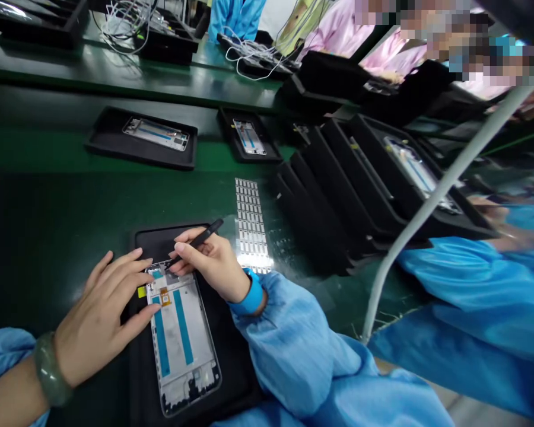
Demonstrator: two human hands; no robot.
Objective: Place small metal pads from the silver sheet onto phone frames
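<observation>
A silver phone frame [172,344] with two long blue adhesive strips and a small orange flex cable [165,298] lies in a black foam tray [235,362]. My left hand [98,317] is open, fingers spread, with its fingertips on the frame's upper left edge beside a yellow tab [142,292]. My right hand [216,264] pinches black tweezers [208,232], slanted down to the frame's top end. The fingers partly hide the tweezer tips, so I cannot tell whether they grip anything.
A sheet of small silver pieces [250,216] lies right of the tray. Behind stand two trays with phone frames [158,133] [249,137]. Stacked black trays [338,178] lean at right, behind a grey pole [427,207]. A co-worker's blue sleeve [454,267] is at far right.
</observation>
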